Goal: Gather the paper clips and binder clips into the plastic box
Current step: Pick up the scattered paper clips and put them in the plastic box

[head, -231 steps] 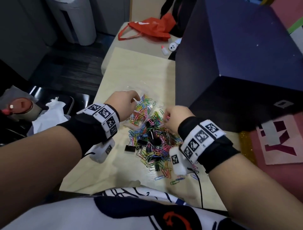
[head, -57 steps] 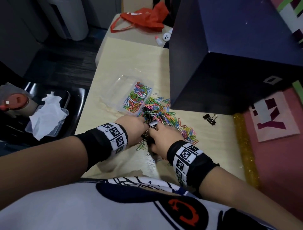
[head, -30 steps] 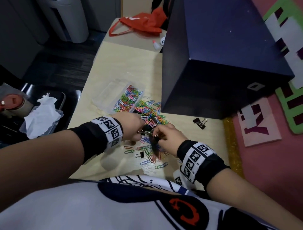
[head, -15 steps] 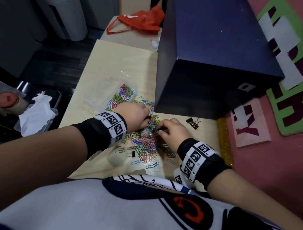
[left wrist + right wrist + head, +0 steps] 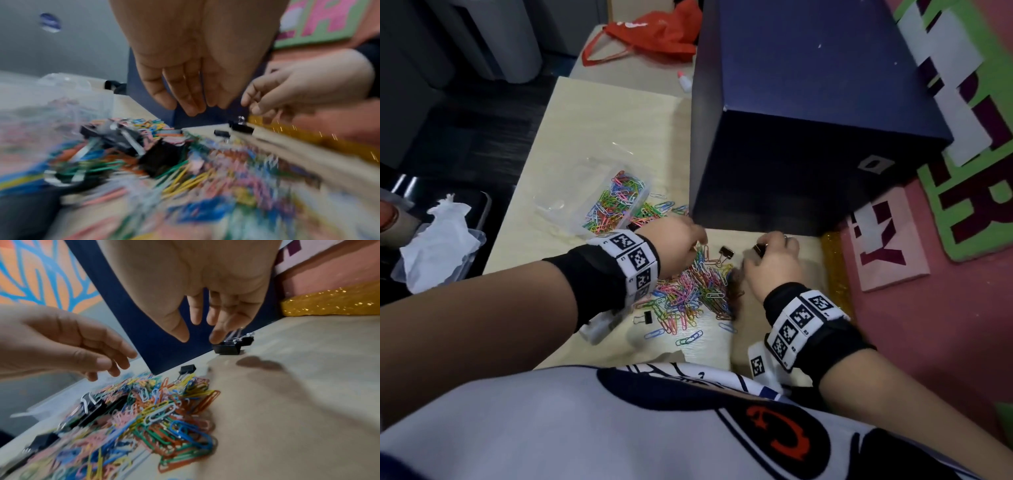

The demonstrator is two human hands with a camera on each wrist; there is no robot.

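A heap of coloured paper clips (image 5: 695, 291) with black binder clips mixed in lies on the pale table (image 5: 599, 123). The clear plastic box (image 5: 571, 202) at its far left holds more paper clips. My left hand (image 5: 697, 238) hovers over the heap with straight fingers (image 5: 191, 107) and holds nothing. My right hand (image 5: 763, 247) reaches to a black binder clip (image 5: 227, 348) by the dark box; its forefinger tip touches the wire handles while the thumb stays apart. Another binder clip (image 5: 726, 253) lies between the hands, and one (image 5: 648, 317) sits nearer me.
A big dark blue box (image 5: 808, 120) stands on the table's right half, close behind the hands. A gold glitter strip (image 5: 835, 274) runs along the right edge, with pink foam boards beyond. A tissue in a tray (image 5: 438, 240) lies left of the table. A red bag (image 5: 650, 31) lies far back.
My right hand has left the heap and moved right to the lone binder clip by the dark box. The left hand stays over the heap, its fingers now straight.
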